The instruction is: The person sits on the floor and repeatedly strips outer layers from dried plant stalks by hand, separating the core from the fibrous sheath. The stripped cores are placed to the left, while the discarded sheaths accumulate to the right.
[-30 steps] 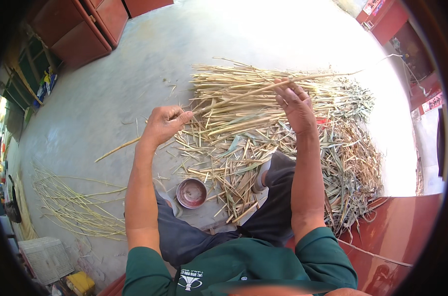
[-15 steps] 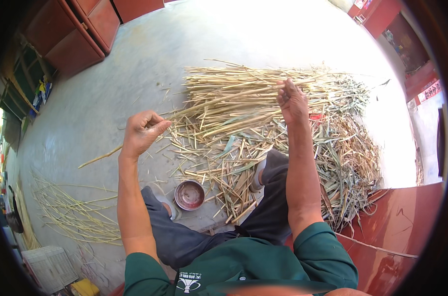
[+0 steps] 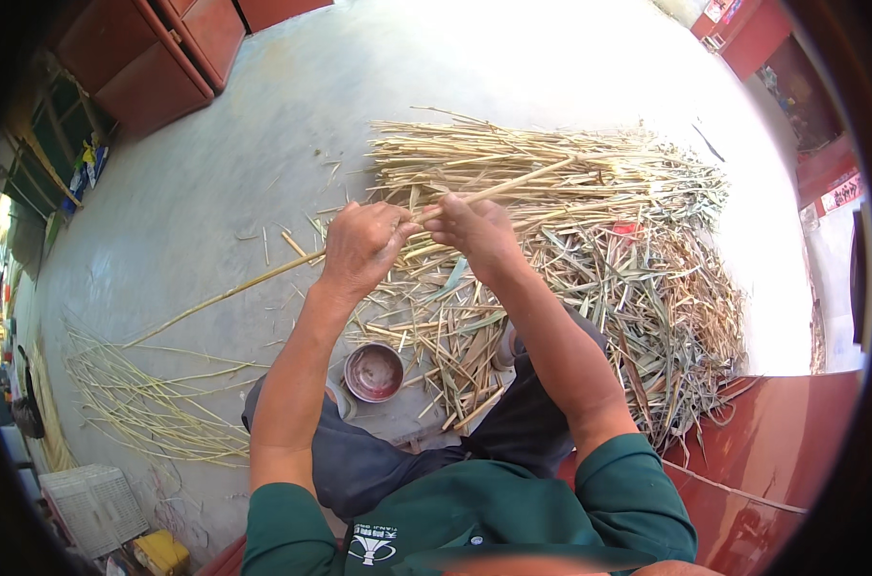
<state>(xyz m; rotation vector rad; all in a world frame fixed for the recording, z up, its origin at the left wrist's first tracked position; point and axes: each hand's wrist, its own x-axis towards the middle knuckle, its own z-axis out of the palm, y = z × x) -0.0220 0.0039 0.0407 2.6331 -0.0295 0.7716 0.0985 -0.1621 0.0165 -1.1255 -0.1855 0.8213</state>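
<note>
Head view: the floor (image 3: 215, 163) carries the spread, with the bundle (image 3: 455, 154) lying crosswise toward its right edge and loose scraps (image 3: 686, 298) strewn from the bundle toward the near right corner. Thin stems (image 3: 157, 413) fan out by the left edge, and a bowl (image 3: 371, 382) sits toward the near edge, just beside the scraps. The left hand (image 3: 364, 245) is closed around a stalk (image 3: 241, 289), thumb toward the right hand (image 3: 479, 235), whose fingers curl on that same stalk just beside it (how firmly, I cannot tell). The stalk is up off the floor between lap and bundle, passing through both hands: one long, thin length slants out past the left hand toward the stems, while the other end runs beyond the right hand, above the bundle. It should handle as very light, dry and fairly stiff, springy along its length but apt to crack if bent sharply; a loose pinch near the middle, where the hands meet, looks the best balanced hold.
</note>
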